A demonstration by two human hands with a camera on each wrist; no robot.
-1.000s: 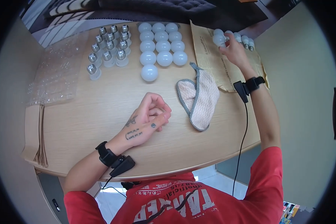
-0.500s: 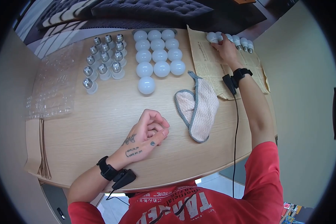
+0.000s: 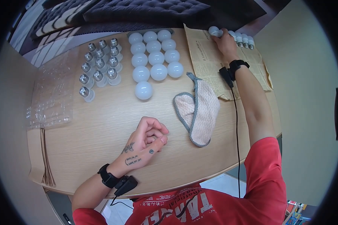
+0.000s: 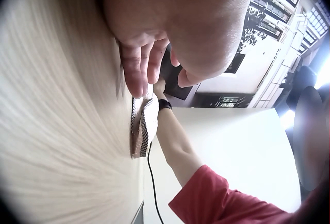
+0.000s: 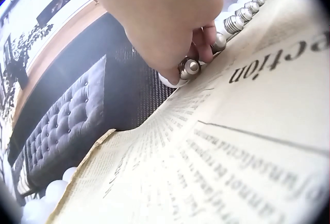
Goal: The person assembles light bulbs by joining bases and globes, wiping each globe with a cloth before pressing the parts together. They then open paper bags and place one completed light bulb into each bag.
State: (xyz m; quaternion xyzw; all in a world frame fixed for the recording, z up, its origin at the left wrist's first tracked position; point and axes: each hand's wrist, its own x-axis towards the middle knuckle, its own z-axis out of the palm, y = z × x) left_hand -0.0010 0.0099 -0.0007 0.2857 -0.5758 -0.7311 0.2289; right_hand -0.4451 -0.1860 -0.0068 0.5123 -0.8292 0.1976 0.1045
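Observation:
At the far right of the table my right hand (image 3: 227,43) pinches a white light bulb (image 3: 214,30) near its neck. Its metal screw base (image 5: 190,68) shows between thumb and fingers in the right wrist view. This bulb lies on its side at the left end of a row of similar bulbs (image 3: 245,40), along the far edge of a newspaper sheet (image 3: 202,52). My hand hides part of the row. Near the front, my left hand (image 3: 144,140) rests on the table with loosely curled fingers, holding nothing. A pinkish cloth mitt (image 3: 206,108) with checked edging lies to its right.
Round white bulbs (image 3: 156,58) stand dome-up in columns at the back middle. Left of them, several bulbs (image 3: 100,63) stand base-up. Clear plastic packaging (image 3: 50,97) and folded brown paper (image 3: 43,161) lie along the left edge. A black cable (image 3: 238,131) trails from my right wrist.
My right hand has lowered the bulb onto the newspaper, at the left end of the row. My left hand stays in place while the head view shifts slightly.

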